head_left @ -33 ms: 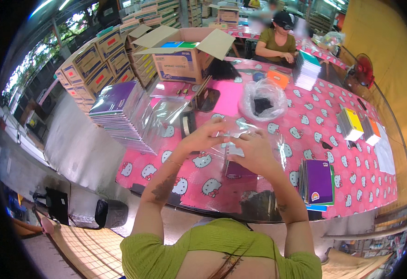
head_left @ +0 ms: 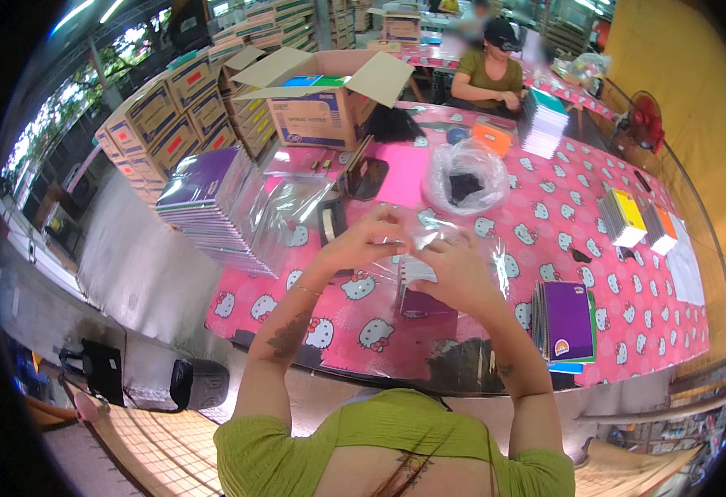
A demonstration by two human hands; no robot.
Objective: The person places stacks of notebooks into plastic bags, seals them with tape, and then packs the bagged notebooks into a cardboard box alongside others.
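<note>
A small stack of spiral notebooks with purple covers stands on the table in front of me. Clear plastic film lies around and beyond it. My left hand is at the far left of the stack, thumb and fingers pinched on the film. Close to it, my right hand reaches over the stack, fingers bent and closed at the film's edge. The two sets of fingertips nearly meet. My right hand hides part of the stack.
Left stands a tall pile of wrapped purple notebooks, with an open carton behind. A tape dispenser, phone and plastic bag lie beyond my hands. More notebooks sit right. A co-worker sits across the table.
</note>
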